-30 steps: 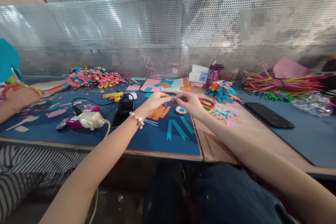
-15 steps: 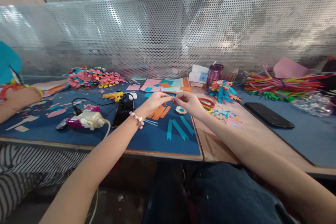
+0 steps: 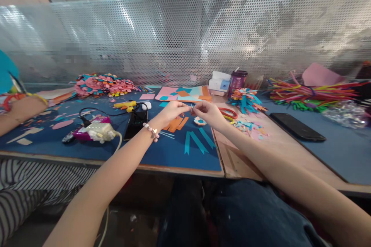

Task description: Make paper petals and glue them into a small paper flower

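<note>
Over the blue mat, my left hand (image 3: 174, 111) and my right hand (image 3: 209, 112) meet with fingertips pinched. Between them is a small blue-grey curled piece (image 3: 192, 105), too small to name surely. A bracelet of beads is on my left wrist. Just below my right fingertips lies a small round scalloped paper piece (image 3: 199, 121). Orange paper strips (image 3: 175, 124) lie under my left hand. Nearer to me are several teal strips with notched ends (image 3: 196, 142) and thin white sticks (image 3: 167, 134).
A yellow glue gun (image 3: 125, 105), a power strip (image 3: 94, 129) with cords and a dark phone (image 3: 135, 124) lie left. Scissors (image 3: 228, 114), a paper bundle (image 3: 246, 100), a cup (image 3: 239, 82) and a black phone (image 3: 296, 126) stand or lie right. Another person's hand (image 3: 24, 109) holds scissors far left.
My hands stay in nearly the same place, with only slight finger movement. At far left, the other person's hand and the blue sheet have shifted a little down.
</note>
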Available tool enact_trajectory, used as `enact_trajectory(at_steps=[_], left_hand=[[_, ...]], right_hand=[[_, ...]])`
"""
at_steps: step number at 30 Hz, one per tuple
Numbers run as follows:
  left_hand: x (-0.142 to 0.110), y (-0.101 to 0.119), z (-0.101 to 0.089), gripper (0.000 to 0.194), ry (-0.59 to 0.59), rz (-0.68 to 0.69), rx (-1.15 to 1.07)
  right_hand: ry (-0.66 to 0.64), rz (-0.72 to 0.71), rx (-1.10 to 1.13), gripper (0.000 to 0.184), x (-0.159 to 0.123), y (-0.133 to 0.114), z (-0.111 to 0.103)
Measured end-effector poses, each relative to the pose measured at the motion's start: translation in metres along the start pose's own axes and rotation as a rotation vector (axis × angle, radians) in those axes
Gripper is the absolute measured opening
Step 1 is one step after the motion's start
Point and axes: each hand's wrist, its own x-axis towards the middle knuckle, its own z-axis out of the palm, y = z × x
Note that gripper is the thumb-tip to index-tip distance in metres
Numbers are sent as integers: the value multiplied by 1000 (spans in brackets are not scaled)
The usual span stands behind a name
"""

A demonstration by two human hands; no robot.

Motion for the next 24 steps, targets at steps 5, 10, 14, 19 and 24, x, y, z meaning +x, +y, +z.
enact_trajectory(at_steps=[5,10,14,19,24], left_hand=[[1,-2,0,31,-7,1,1],[2,-3,-1,30,-1,5,-6],[1,-3,-1,31,7,0,-7],[0,-1,0,32,4,11,-4],[0,1,0,32,-3,17,8]], right_hand=[[-3,-5,-10,16,-1,-1,0],[-1,6,9,15,-2,-4,0],[-3,12,14,13,-2,-4,0],[-14,79,32,14,-3,-4,1],[-23,178,160,17,-3,-7,3]])
